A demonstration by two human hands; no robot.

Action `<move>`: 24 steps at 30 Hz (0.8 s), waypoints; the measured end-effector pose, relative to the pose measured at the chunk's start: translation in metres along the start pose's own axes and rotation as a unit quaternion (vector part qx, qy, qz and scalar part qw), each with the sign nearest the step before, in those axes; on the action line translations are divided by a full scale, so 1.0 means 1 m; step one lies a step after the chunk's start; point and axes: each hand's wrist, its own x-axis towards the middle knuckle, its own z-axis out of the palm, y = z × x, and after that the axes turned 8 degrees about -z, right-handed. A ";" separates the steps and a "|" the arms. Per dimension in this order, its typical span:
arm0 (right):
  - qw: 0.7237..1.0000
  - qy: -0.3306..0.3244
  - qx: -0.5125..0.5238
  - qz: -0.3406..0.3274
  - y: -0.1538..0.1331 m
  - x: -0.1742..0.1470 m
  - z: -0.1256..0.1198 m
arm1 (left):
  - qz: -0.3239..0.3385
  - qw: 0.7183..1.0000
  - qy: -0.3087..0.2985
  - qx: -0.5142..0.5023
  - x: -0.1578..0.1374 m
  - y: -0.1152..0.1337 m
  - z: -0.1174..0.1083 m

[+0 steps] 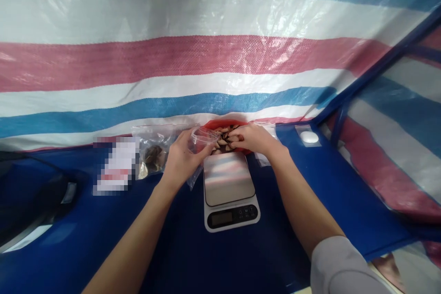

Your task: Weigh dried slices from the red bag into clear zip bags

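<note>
Two hands, head view. My left hand (182, 156) holds a clear bag (204, 135) near its mouth, the film clasped between thumb and fingers, with the opening at the left part of a red bowl (220, 122). My right hand (257, 138) reaches into that bowl from the right; its fingers touch the dark-edged slices (225, 140), but I cannot tell whether they are closed on a piece or only resting among them. The slices lie in the bowl, at the far side of the blue worktop (186, 243), just beyond a white scale (230, 183) whose display (221, 218) looks blank. To the left lies a second bag (151, 158) with dark contents; far to the right, a small packet (310, 138) holds something white.

Technique: the step in hand appears to be moving slices between bowl and bag, in which direction I cannot tell. I judge it best to keep the bag's mouth wide and close against the bowl, so that a stray slice falls back among the others. Small pinches should suit these loose pieces better than a full grasp. My wrists should stay clear of the scale's platform, since leaning there could upset a reading.
</note>
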 end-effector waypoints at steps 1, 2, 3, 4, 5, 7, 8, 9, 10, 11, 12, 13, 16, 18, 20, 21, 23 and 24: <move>1.000 -0.007 -0.006 -0.007 0.000 0.000 0.000 | 0.000 1.000 -0.002 0.000 0.000 0.000 0.000; 1.000 -0.012 -0.010 -0.014 0.000 -0.001 0.000 | -0.001 1.000 -0.003 0.000 0.000 0.000 0.001; 1.000 -0.015 -0.011 -0.017 -0.001 -0.001 0.000 | 0.000 1.000 -0.002 0.001 0.000 -0.001 0.002; 1.000 -0.016 -0.011 -0.018 -0.001 -0.001 0.001 | 0.002 1.000 -0.001 0.003 -0.001 -0.001 0.003; 1.000 -0.014 -0.009 -0.016 -0.002 -0.001 0.002 | 0.005 1.000 0.001 0.004 -0.001 -0.001 0.003; 1.000 -0.012 -0.007 -0.012 -0.003 -0.001 0.004 | 0.013 1.000 0.001 0.005 -0.001 -0.002 0.005; 1.000 -0.010 -0.008 -0.010 -0.003 0.000 0.005 | 0.015 1.000 -0.001 0.004 -0.001 -0.002 0.005; 1.000 -0.008 -0.011 -0.007 -0.003 0.000 0.007 | 0.017 1.000 -0.004 0.003 -0.001 -0.002 0.005; 1.000 -0.007 -0.015 -0.003 -0.002 0.000 0.008 | 0.018 1.000 -0.008 0.000 -0.001 -0.001 0.006; 1.000 -0.008 -0.020 0.001 -0.002 0.001 0.009 | 0.019 1.000 -0.009 -0.003 -0.001 -0.001 0.006; 1.000 -0.010 -0.025 0.006 -0.001 0.001 0.010 | 0.020 1.000 -0.010 -0.005 -0.001 -0.001 0.006; 0.999 -0.012 -0.029 0.011 0.000 0.001 0.011 | 0.021 1.000 -0.011 -0.007 -0.001 -0.001 0.006; 0.999 -0.019 -0.038 0.018 0.001 0.002 0.012 | 0.023 1.000 -0.010 -0.009 -0.001 -0.001 0.007; 0.999 -0.017 -0.045 0.016 0.001 0.003 0.013 | 0.022 1.000 -0.010 -0.007 -0.002 -0.001 0.007; 0.999 -0.014 -0.048 0.012 0.001 0.004 0.015 | 0.021 1.000 -0.011 -0.008 -0.002 -0.001 0.007; 0.999 -0.011 -0.048 0.010 0.001 0.005 0.016 | 0.020 1.000 -0.012 -0.009 -0.003 -0.001 0.007; 0.999 -0.012 -0.050 0.010 0.001 0.007 0.018 | 0.019 1.000 -0.016 -0.012 -0.003 -0.002 0.008; 0.998 -0.015 -0.053 0.011 0.001 0.008 0.019 | 0.019 1.000 -0.018 -0.013 -0.003 -0.002 0.008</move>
